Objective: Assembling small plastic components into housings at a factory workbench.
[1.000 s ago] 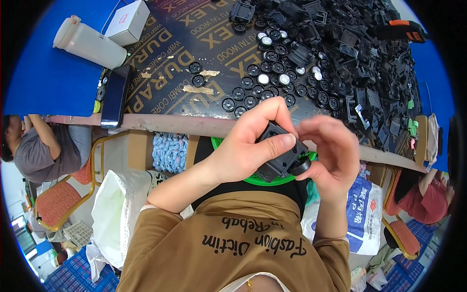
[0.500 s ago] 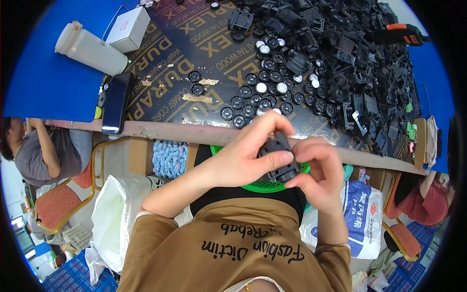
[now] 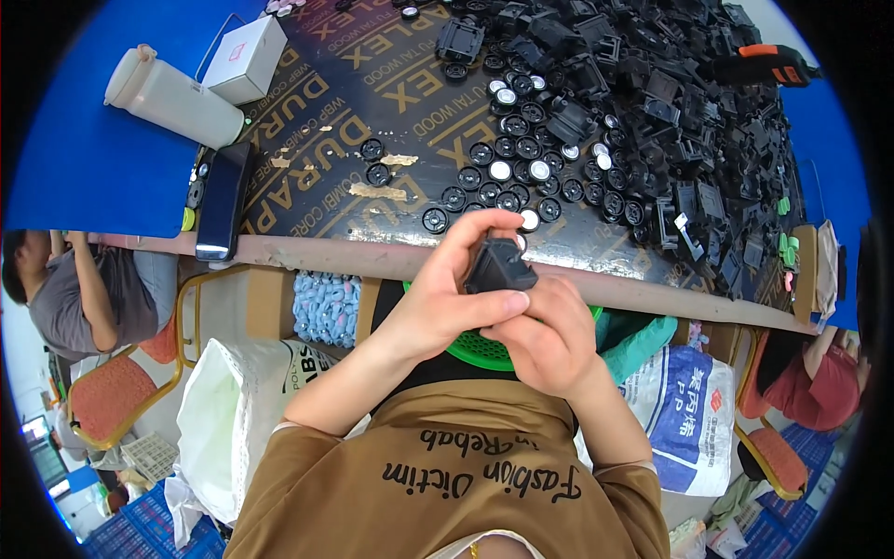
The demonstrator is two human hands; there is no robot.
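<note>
Both hands meet in front of my chest, just at the near edge of the table (image 3: 326, 256). My left hand (image 3: 456, 293) wraps around a small black plastic part (image 3: 500, 265) from the left, thumb lying under it. My right hand (image 3: 549, 340) supports the same part from below and the right. Beneath the hands sits a green round basket (image 3: 484, 352) on my lap, mostly hidden. Rows of small black round caps (image 3: 507, 172), some with white centres, lie on the table just beyond the hands.
A big heap of black plastic parts (image 3: 680, 102) fills the table's right side. At the left lie a white lidded bottle (image 3: 172, 93), a white box (image 3: 247, 58) and a dark phone (image 3: 223, 200). Sacks (image 3: 684, 419) and other seated people (image 3: 79, 298) flank me.
Both hands have lifted slightly toward the table edge, and the black part has been turned between the fingers, now standing more upright.
</note>
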